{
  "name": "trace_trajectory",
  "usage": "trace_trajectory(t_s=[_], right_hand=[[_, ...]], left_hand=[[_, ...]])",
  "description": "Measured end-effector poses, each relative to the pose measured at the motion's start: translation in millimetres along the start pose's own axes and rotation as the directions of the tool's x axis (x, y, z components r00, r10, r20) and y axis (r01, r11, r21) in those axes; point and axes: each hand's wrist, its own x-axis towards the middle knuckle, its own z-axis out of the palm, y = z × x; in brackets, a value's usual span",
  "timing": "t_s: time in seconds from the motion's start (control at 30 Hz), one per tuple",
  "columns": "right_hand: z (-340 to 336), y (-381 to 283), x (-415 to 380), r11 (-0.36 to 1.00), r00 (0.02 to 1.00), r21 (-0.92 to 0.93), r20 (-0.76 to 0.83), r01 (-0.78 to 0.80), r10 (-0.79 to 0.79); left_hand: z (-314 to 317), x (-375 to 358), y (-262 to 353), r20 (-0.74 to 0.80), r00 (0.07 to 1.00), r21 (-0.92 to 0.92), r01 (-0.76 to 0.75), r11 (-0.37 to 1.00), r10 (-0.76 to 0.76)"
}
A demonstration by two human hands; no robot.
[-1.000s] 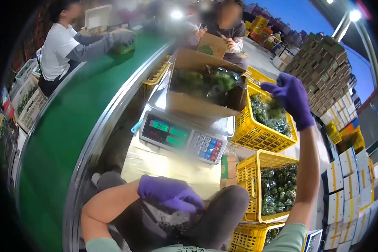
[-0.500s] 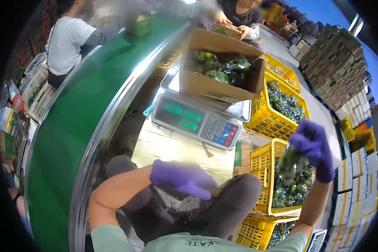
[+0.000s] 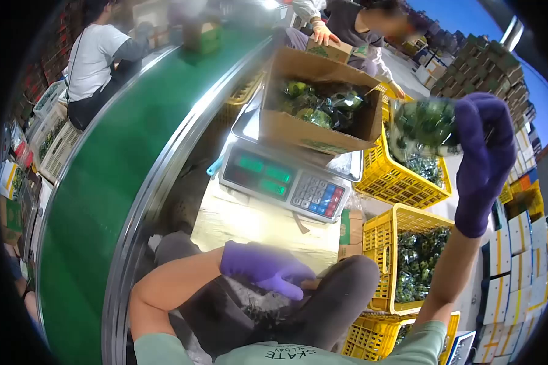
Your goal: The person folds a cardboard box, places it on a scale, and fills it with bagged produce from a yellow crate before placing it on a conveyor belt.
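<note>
My right hand (image 3: 484, 158), in a purple glove, is raised above the yellow crates and pinches a clear bag of green produce (image 3: 425, 126). Near my knees rests my left hand (image 3: 266, 267), also gloved in purple; its fingers point right, and whether anything lies beneath them is hidden. In front of me a scale (image 3: 283, 179) shows lit green digits. On its pan stands an open cardboard box (image 3: 316, 131) with several bagged green items inside. One yellow crate (image 3: 380, 261) of bagged greens stands at my right, another (image 3: 402, 182) beyond it.
A green conveyor belt (image 3: 97, 213) with a metal rail runs along the left. Across it stands a person in white (image 3: 94, 61); another in dark clothing (image 3: 347, 24) touches a small carton (image 3: 329, 50). Stacked white boxes (image 3: 499, 280) and cartons (image 3: 487, 85) line the right.
My right hand has risen away from the near crate with the bag. My left hand has barely moved. The person ahead has leaned right, one hand now reaching down to the far crate.
</note>
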Motion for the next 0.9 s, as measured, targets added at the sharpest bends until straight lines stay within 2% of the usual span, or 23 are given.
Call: trace_trajectory(t_s=[0.03,0.07,0.13,0.17,0.23,0.27,0.3,0.37,0.43,0.5,0.53,0.57,0.6,0.63,0.67,0.7,0.73,0.77,0.83,0.87,0.9], right_hand=[[4,-1,4,1.0,0.997,0.003,-0.075,0.021,-0.021],[5,-1,4,1.0,0.997,0.005,-0.073,0.022,-0.022],[0,1,-3,0.988,0.994,-0.11,-0.025,0.107,-0.11],[-9,5,-11,0.99,0.995,-0.105,-0.021,0.099,-0.102],[-43,18,-33,0.964,0.987,-0.228,0.106,0.14,-0.118],[-62,21,-50,0.962,0.997,-0.266,0.026,-0.059,0.068],[-85,24,-70,0.923,0.967,-0.289,-0.061,-0.256,0.249],[-145,42,-113,0.768,0.892,-0.46,-0.156,-0.446,0.424],[-223,63,-171,0.485,0.828,-0.727,-0.206,-0.487,0.522],[-275,52,-230,0.288,0.808,-0.88,-0.16,-0.377,0.567],[-320,64,-287,0.065,0.799,-0.961,-0.186,-0.27,0.571],[-338,58,-325,-0.022,0.65,-0.917,-0.3,-0.399,0.698],[-383,66,-386,0.007,0.705,-0.964,-0.189,-0.265,0.684],[-386,53,-407,-0.151,0.559,-0.957,-0.269,-0.249,0.784],[-406,56,-439,-0.24,0.436,-0.91,-0.378,-0.339,0.817],[-435,62,-485,-0.298,0.421,-0.893,-0.426,-0.336,0.801],[-434,61,-484,-0.379,0.139,-0.894,-0.417,-0.239,0.898],[-433,65,-481,-0.419,-0.156,-0.899,-0.4,-0.123,0.903],[-434,89,-477,-0.46,-0.141,-0.849,-0.438,-0.259,0.888],[-427,97,-467,-0.311,0.161,-0.863,-0.399,-0.397,0.903],[-377,97,-411,-0.12,0.402,-0.923,-0.273,-0.366,0.874]], left_hand=[[-1,-1,0,-0.002,1.0,0.003,0.0,1.0,0.0],[-2,-2,-2,0.004,1.0,0.026,-0.021,0.999,0.021],[-1,-5,-4,0.01,0.999,0.035,-0.036,0.999,0.036],[-2,-6,-3,0.029,0.999,0.042,-0.015,0.999,0.013],[-3,-11,2,0.047,0.999,0.05,0.005,0.999,-0.008],[-3,-13,6,0.076,0.997,0.04,-0.002,0.999,-0.001],[-3,-13,9,0.106,0.994,0.031,-0.011,0.999,0.007],[-1,-14,9,0.143,0.989,0.017,-0.029,0.999,0.026],[-1,-17,9,0.185,0.982,0.007,-0.047,0.999,0.044],[-6,-26,15,0.154,0.983,-0.002,-0.098,0.995,0.097],[-15,-32,23,0.18,0.983,-0.01,-0.035,0.999,0.036],[-26,-43,31,0.186,0.982,-0.002,-0.038,0.999,0.037],[-39,-60,37,0.041,0.996,0.008,-0.083,0.996,0.083],[-49,-73,36,-0.103,0.986,0.022,-0.127,0.992,0.129],[-57,-85,29,-0.282,0.947,-0.026,-0.168,0.985,0.154],[-64,-97,22,-0.451,0.878,-0.066,-0.212,0.975,0.16],[-70,-104,17,-0.596,0.792,-0.191,-0.301,0.934,0.133],[-77,-109,12,-0.722,0.687,-0.288,-0.403,0.869,0.079],[-106,-115,-7,-0.852,0.523,-0.273,-0.391,0.879,-0.032],[-121,-111,-15,-0.884,0.461,-0.284,-0.408,0.868,-0.073],[-137,-104,-27,-0.909,0.401,-0.295,-0.426,0.855,-0.115]])
